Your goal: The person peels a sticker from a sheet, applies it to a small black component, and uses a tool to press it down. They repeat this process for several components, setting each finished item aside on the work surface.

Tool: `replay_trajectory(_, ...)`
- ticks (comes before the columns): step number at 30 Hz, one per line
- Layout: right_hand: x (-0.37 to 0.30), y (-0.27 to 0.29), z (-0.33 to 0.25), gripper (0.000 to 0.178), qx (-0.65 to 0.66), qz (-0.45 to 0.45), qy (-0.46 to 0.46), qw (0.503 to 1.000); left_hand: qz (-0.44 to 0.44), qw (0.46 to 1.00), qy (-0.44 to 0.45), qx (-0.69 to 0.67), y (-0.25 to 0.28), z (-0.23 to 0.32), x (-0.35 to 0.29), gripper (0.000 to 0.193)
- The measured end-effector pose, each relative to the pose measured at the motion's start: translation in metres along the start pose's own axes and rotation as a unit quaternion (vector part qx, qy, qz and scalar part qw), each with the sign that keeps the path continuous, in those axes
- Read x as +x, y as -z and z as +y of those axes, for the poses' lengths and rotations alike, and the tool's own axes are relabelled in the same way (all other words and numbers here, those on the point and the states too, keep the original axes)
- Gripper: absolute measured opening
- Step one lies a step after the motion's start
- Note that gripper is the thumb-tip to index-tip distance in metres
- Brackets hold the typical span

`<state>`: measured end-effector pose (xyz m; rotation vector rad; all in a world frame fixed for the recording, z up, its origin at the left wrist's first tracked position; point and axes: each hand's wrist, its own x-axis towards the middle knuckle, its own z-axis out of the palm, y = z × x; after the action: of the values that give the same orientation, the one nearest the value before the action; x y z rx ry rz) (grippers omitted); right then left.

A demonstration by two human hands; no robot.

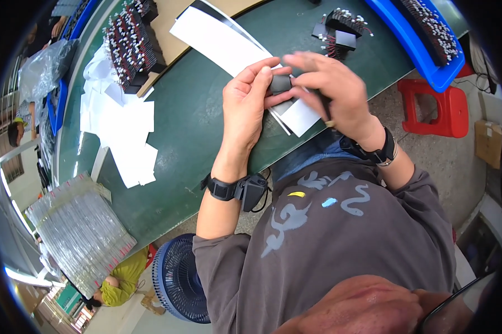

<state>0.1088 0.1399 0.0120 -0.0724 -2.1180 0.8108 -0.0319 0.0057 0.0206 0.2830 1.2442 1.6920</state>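
Observation:
Over the table's front edge, my left hand (246, 100) pinches a small dark grey block (280, 84) between thumb and fingers. My right hand (337, 92) is close against the block's right side; its fingers are smeared by motion, so I cannot tell whether they grip anything. Beneath both hands lie long white strips (220, 42), one with a dark edge. Farther back to the right, several dark blocks (345, 40) with red and black wires and white connectors rest on the green table (189, 111).
A wired-block stack (133, 47) and loose white sheets (120, 128) occupy the left. Clear plastic-wrapped strips (84, 222) lie near left. A blue tray (441, 83) overhangs at right, near a red stool (433, 108). A blue fan (178, 278) stands below.

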Motion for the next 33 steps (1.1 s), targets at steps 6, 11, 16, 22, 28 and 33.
replay_trajectory(6,-0.001,0.010,0.000,0.015,-0.066,-0.140,0.063,0.986,-0.079,0.997,0.006,-0.010,0.001,-0.004,-0.007,0.038)
replay_trajectory(11,-0.001,0.027,-0.006,0.017,-0.090,-0.122,0.102,0.983,-0.103,0.992,0.033,0.065,0.001,0.002,-0.008,0.039)
replay_trajectory(16,-0.001,0.035,-0.001,0.019,0.064,-0.084,-0.027,0.994,-0.118,0.992,0.026,0.030,0.002,0.000,-0.009,0.040)
replay_trajectory(22,-0.008,0.022,-0.009,0.019,0.074,-0.056,-0.108,0.990,-0.106,0.994,0.015,-0.026,-0.005,0.001,-0.009,0.040)
replay_trajectory(28,-0.014,0.018,-0.010,0.016,0.111,-0.050,-0.190,0.974,-0.087,0.995,-0.033,0.039,-0.004,-0.010,-0.005,0.038)
replay_trajectory(33,-0.005,0.034,-0.008,0.016,0.074,-0.007,-0.161,0.984,-0.045,0.999,-0.004,0.023,-0.001,-0.010,-0.005,0.034)
